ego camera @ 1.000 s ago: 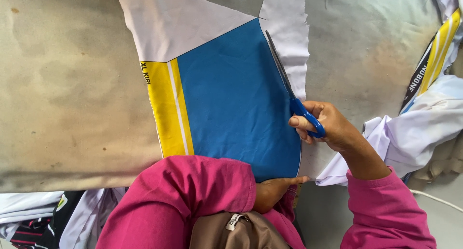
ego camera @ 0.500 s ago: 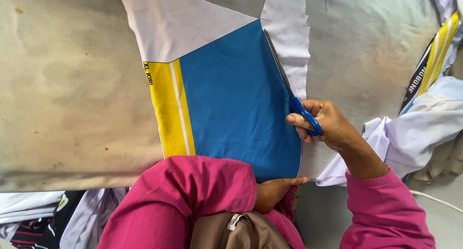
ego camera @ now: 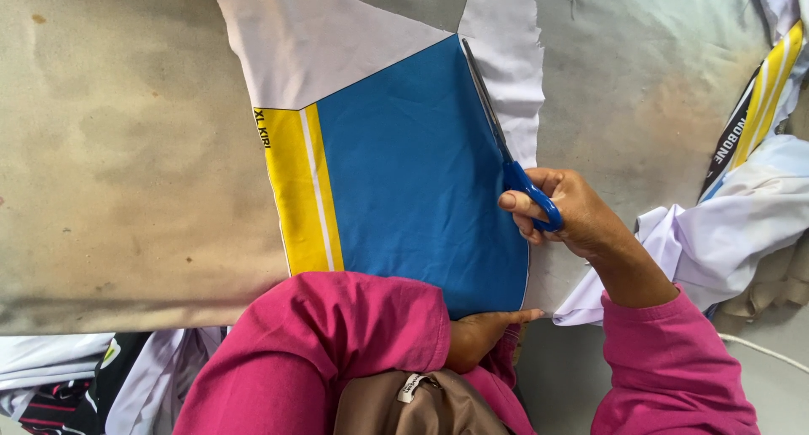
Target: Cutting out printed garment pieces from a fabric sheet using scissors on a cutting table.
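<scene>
My right hand [ego camera: 573,216] grips the scissors [ego camera: 506,148] by their blue handles, fingers [ego camera: 518,206] curled through the loops. The blades lie nearly shut and point away from me, along the right edge of the blue panel [ego camera: 413,174]. They sit on the line where the blue print meets the white margin [ego camera: 510,81].

My left hand [ego camera: 480,334] rests on the near right corner of the panel. Its fingers lie flat and pointed right, pressing the cloth down and holding nothing. A pink sleeve [ego camera: 329,351] covers most of that arm and hides the near edge of the panel.

The panel lies flat on the surface [ego camera: 109,148], roughly centred in view. A yellow band [ego camera: 295,190] with a thin white stripe runs down its left side. A white section [ego camera: 320,39] adjoins the far edge.

To the right, well apart from the panel, lies a heap of cloth [ego camera: 742,224], white and pale blue, with yellow and black striped pieces at the far side. More cloth [ego camera: 76,384] lies at the near left, below the edge of the surface.
</scene>
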